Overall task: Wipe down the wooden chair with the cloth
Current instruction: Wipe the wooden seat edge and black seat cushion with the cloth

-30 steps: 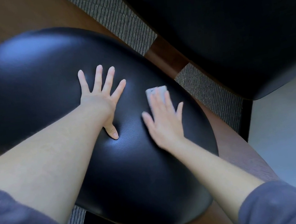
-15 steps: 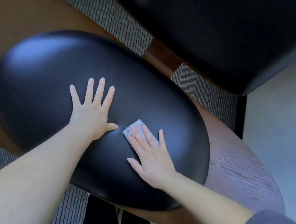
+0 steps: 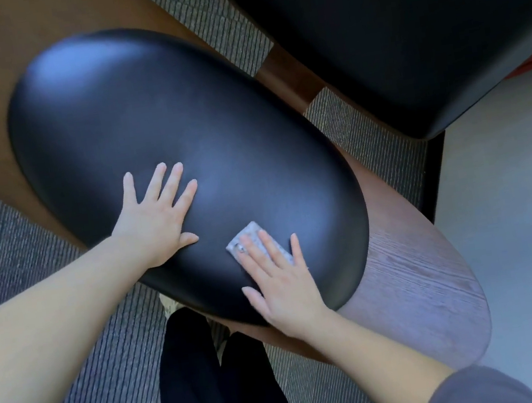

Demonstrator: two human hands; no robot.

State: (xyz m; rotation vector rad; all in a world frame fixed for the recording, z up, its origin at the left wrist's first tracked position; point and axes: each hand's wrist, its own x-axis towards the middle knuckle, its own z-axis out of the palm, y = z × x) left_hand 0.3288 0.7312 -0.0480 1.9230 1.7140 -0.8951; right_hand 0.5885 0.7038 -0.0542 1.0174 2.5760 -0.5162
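The chair has a brown wooden frame (image 3: 419,289) and a glossy black padded panel (image 3: 176,118) shaped like a long oval. My left hand (image 3: 152,214) lies flat on the panel's near left part, fingers spread and straight. My right hand (image 3: 280,285) presses a small grey cloth (image 3: 254,234) onto the panel's near end with straight fingers. Most of the cloth is hidden under those fingers; only its far corner shows.
A second black padded surface (image 3: 401,8) of the chair fills the upper right. Striped grey carpet (image 3: 21,237) lies below and to the left. My dark trouser legs (image 3: 212,382) stand near the bottom centre. Pale floor (image 3: 516,198) runs along the right.
My right hand has dragged the cloth from the panel's far right part toward me to its near end. My left hand has stayed flat on the panel and drawn its thumb in.
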